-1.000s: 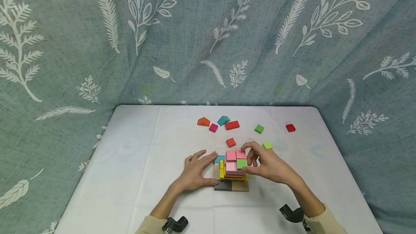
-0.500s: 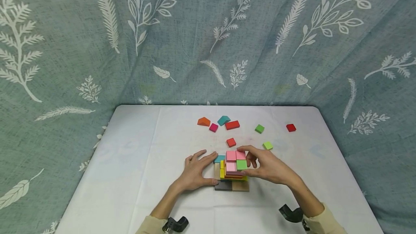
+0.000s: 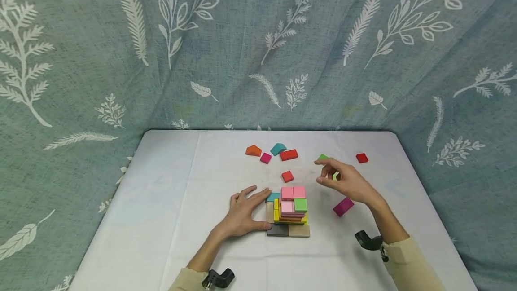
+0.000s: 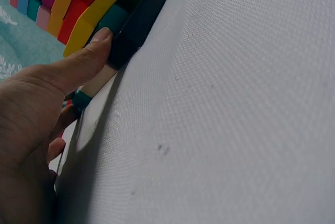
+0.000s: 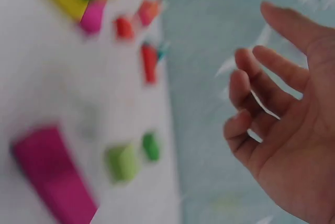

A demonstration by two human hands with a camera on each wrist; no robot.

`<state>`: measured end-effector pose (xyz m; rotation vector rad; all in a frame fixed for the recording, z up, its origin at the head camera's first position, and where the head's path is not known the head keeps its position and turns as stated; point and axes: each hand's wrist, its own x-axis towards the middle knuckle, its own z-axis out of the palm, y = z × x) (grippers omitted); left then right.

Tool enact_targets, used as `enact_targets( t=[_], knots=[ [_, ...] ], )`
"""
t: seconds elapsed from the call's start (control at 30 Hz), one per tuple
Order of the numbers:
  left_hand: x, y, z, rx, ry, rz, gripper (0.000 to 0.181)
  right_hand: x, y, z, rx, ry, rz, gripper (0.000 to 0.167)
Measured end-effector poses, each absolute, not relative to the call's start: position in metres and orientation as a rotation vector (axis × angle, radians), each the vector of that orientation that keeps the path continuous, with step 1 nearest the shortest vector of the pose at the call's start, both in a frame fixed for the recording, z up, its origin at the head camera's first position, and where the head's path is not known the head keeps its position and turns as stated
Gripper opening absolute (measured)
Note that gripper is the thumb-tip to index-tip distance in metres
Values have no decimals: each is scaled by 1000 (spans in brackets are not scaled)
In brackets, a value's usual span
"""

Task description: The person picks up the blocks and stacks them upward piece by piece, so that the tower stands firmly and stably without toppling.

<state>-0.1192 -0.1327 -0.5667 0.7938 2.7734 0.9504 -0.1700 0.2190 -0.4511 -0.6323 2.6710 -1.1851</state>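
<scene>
The right hand (image 3: 345,179) is raised above the surface (image 3: 202,169), right of the block stack (image 3: 287,208), its thumb and loosely bent fingers parted with nothing between them. What any reach from here turns on, I judge, is its place among three loose blocks. The green block (image 3: 323,156) lies just beyond the forefinger, partly covered by it; the light-green block (image 5: 122,162) lies beneath the hand, mostly hidden from the head view; the long magenta block (image 3: 343,207) lies back toward the person, its long axis slanting from near left to far right. The right hand is nearer to all three. The left hand (image 3: 240,214) spreads along the stack's left side, gripping nothing, forefinger at the teal block (image 3: 273,197) and thumb against the dark base block (image 3: 278,230).
</scene>
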Motion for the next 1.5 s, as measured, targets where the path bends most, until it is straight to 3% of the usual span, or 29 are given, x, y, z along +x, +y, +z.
enact_targets(
  t=[0.27,0.43,0.57,0.8,1.03,1.2,1.5],
  knots=[
    [-120,-132,-568,784,2761,921,97,-230,251,-513,-349,2810,-977,54],
    [-119,-130,-569,776,2749,926,97,-243,253,-532,-272,2796,-900,60],
    [-117,-128,-569,780,2745,945,96,-245,249,-538,-229,2840,-877,52],
    [-116,-128,-569,781,2759,925,97,-230,233,-524,-343,2931,-974,40],
    [-118,-131,-566,766,2760,932,97,-194,195,-470,-771,2862,-1160,46],
    [-120,-132,-568,769,2770,917,97,-164,173,-437,-1038,2730,-1202,41],
    [-119,-133,-567,770,2779,911,97,-133,152,-427,-1165,2594,-1049,41]
  ],
)
